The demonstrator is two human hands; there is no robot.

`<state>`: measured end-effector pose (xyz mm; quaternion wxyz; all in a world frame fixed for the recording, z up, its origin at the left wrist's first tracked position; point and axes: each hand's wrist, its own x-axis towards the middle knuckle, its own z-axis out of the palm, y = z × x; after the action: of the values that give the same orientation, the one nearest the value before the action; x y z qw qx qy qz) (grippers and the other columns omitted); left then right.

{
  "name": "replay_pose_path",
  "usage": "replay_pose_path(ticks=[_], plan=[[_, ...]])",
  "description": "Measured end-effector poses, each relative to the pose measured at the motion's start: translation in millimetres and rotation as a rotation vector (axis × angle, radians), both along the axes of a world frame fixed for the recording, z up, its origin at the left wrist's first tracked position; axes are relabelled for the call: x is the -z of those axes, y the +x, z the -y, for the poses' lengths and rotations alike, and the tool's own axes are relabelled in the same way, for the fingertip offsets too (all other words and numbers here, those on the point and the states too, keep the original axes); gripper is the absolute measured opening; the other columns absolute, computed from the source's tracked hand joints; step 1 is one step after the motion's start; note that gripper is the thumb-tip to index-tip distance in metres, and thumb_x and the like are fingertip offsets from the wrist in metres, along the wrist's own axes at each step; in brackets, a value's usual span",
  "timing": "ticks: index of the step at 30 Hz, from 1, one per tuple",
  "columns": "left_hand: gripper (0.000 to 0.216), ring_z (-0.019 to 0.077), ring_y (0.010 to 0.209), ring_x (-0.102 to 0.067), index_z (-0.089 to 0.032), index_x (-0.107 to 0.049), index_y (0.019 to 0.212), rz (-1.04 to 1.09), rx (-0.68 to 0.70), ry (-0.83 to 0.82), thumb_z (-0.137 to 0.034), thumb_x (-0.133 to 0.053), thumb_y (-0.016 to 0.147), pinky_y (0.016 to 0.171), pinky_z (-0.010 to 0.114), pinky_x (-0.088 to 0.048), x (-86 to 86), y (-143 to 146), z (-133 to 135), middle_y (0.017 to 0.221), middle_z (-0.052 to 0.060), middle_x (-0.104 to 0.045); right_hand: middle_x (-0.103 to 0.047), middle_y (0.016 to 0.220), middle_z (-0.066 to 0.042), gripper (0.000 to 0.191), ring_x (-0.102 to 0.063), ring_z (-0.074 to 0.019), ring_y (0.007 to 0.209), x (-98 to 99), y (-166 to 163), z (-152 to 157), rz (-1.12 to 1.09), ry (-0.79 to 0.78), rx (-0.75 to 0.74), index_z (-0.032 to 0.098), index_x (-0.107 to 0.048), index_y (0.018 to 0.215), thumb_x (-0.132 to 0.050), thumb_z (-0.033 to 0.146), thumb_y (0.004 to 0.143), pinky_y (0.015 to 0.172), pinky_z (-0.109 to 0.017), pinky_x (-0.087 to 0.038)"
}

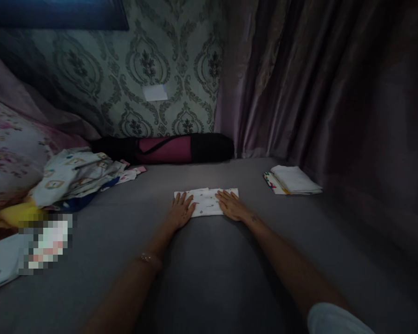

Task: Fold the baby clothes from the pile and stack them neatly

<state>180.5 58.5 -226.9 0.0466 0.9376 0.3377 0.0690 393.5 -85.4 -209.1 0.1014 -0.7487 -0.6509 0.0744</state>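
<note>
A white cloth with small printed figures (206, 202) lies folded into a flat rectangle on the grey bed sheet (209, 269). My left hand (181, 209) rests flat on its left end, fingers spread and pointing away from me. On the right end lies my right hand (231, 205), palm down with the fingers stretched out. Both hands press on the cloth without gripping it. The parts of the cloth beneath my palms are hidden.
To the right sits a small stack of folded cloths (294, 180), white on top. A crumpled pile of clothes (76, 174) lies at the left beside a floral pillow (7, 144). Along the wall stretches a black and maroon long bag (165, 149). A purple curtain (285, 83) hangs at the right.
</note>
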Motion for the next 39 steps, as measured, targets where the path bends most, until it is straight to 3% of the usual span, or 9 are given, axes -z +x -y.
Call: replay_pose_path(ticks=[7,13,16,19,27,34,39], plan=[[0.058,0.03,0.142,-0.02,-0.013,-0.039,0.142,0.021,0.031,0.012,-0.044,-0.021,0.097,0.112,0.047,-0.023,6.3,-7.9,-8.3,0.152,0.015,-0.029,-0.019,0.156,-0.016,0.067,-0.01,-0.0247,0.144,8.5,1.1,1.5,0.033,0.013,0.172,0.006,-0.027,0.147,-0.024,0.048,0.094,0.115,-0.045,-0.008],[0.063,0.0319,0.143,-0.015,-0.013,-0.038,0.143,0.01,-0.005,-0.057,-0.051,-0.02,0.096,0.112,0.046,-0.023,-1.7,-9.3,-3.1,0.154,0.016,-0.023,-0.019,0.156,-0.012,0.065,-0.01,-0.0226,0.145,-6.4,10.2,-3.1,-0.138,-0.086,0.201,0.011,-0.026,0.148,-0.016,0.047,0.096,0.115,-0.046,-0.008],[0.064,0.0307,0.143,-0.015,-0.014,-0.039,0.142,0.036,-0.053,-0.068,-0.052,-0.02,0.095,0.113,0.045,-0.023,-0.9,-17.7,-0.6,0.155,0.015,-0.022,-0.019,0.156,-0.01,0.064,-0.011,-0.0213,0.144,-13.7,14.4,-6.8,-0.146,0.049,0.248,0.014,-0.025,0.149,-0.008,0.046,0.097,0.115,-0.047,-0.008],[0.063,0.0283,0.142,-0.021,-0.015,-0.039,0.143,0.059,-0.09,-0.076,-0.052,-0.019,0.095,0.113,0.044,-0.024,4.5,-28.6,3.0,0.154,0.014,-0.025,-0.023,0.155,-0.013,0.065,-0.012,-0.0223,0.144,-9.8,9.9,-9.0,-0.031,0.155,0.198,0.01,-0.027,0.148,-0.011,0.047,0.097,0.115,-0.045,-0.005],[0.065,0.0256,0.14,-0.028,-0.014,-0.038,0.143,0.078,-0.069,-0.068,-0.053,-0.015,0.096,0.113,0.042,-0.025,10.9,-39.1,8.0,0.151,0.015,-0.032,-0.026,0.153,-0.017,0.07,-0.017,-0.0254,0.143,16.0,2.8,-10.2,0.045,0.019,0.152,0.004,-0.031,0.146,-0.012,0.05,0.096,0.115,-0.044,-0.009],[0.063,0.025,0.139,-0.03,-0.016,-0.039,0.142,0.097,-0.087,-0.057,-0.052,-0.017,0.096,0.113,0.041,-0.025,9.1,-40.1,11.7,0.15,0.012,-0.035,-0.024,0.154,-0.016,0.067,-0.015,-0.0253,0.144,13.0,7.5,-11.2,0.054,-0.027,0.156,0.006,-0.029,0.146,-0.016,0.048,0.096,0.115,-0.045,-0.009],[0.063,0.0238,0.138,-0.033,-0.015,-0.04,0.141,0.13,-0.088,-0.075,-0.051,-0.016,0.096,0.113,0.039,-0.027,4.8,-43.7,14.6,0.149,0.012,-0.037,-0.025,0.154,-0.016,0.063,-0.018,-0.0265,0.143,-3.5,0.0,-18.5,0.02,-0.051,0.196,0.008,-0.031,0.146,-0.017,0.045,0.097,0.114,-0.048,-0.011]])
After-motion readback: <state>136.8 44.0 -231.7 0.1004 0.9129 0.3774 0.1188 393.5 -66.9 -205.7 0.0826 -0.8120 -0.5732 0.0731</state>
